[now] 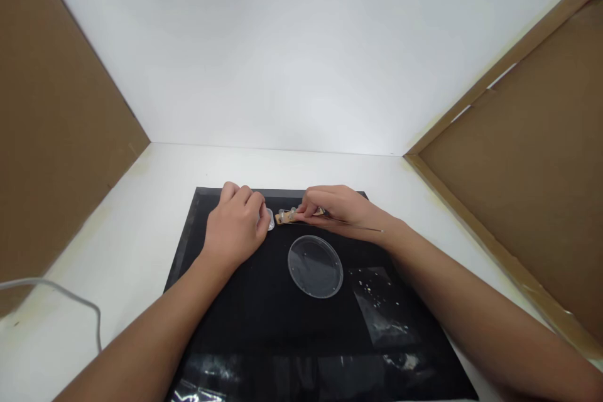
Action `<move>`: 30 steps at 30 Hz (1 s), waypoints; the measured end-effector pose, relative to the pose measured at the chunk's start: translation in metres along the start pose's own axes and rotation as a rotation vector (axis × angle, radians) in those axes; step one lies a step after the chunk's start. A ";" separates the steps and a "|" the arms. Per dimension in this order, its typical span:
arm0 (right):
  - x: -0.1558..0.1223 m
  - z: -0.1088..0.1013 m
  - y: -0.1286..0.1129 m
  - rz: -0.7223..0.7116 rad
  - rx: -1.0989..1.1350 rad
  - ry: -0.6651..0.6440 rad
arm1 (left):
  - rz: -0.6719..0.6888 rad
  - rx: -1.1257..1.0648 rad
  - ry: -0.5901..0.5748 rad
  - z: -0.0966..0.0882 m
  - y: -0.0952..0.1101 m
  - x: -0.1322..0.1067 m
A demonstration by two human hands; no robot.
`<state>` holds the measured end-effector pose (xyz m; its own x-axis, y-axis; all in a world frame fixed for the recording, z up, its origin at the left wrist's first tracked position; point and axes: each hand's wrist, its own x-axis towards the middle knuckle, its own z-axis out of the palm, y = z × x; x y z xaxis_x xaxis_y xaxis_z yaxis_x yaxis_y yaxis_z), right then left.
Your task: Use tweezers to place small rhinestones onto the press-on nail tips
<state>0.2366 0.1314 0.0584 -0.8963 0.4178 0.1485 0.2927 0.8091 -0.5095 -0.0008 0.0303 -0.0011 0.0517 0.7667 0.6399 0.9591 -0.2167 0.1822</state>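
My left hand (pixel 238 224) rests on the black mat (pixel 245 301) with its fingers curled round a small clear, shiny object (pixel 270 220) that I cannot name. My right hand (pixel 336 208) lies just to the right of it, fingers pinched on a small tan strip (pixel 285 217) with clear beads on it. A thin needle or wire (pixel 362 228) runs along the back of my right wrist. The two hands nearly meet at the far edge of the mat. A clear round dish (pixel 315 266) lies on the mat just in front of them.
A clear plastic bag (pixel 384 308) with tiny pale bits lies on the mat at the right. More shiny plastic (pixel 211 377) sits at the mat's near edge. A grey cable (pixel 70 301) crosses the white table at left. Brown boards stand on both sides, with a white wall behind.
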 end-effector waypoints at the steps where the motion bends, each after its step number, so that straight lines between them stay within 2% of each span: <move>1: 0.000 0.000 0.000 -0.005 -0.004 0.002 | 0.001 0.000 0.002 0.000 0.000 0.000; 8: 0.000 -0.004 -0.001 0.031 0.024 0.059 | 0.005 0.004 0.004 0.000 0.000 0.000; 17: -0.005 -0.023 -0.007 0.057 0.083 0.067 | 0.002 -0.013 0.004 0.000 0.001 0.000; 23: -0.011 -0.034 -0.019 0.137 0.230 0.082 | -0.018 -0.228 -0.035 -0.009 0.005 0.001; 30: -0.013 -0.032 -0.038 0.320 0.487 -0.030 | 0.266 -0.630 -0.121 -0.016 0.015 -0.002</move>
<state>0.2474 0.1083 0.1026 -0.7997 0.5923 -0.0979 0.3701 0.3580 -0.8572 0.0087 0.0160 0.0124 0.3283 0.6928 0.6421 0.5667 -0.6883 0.4529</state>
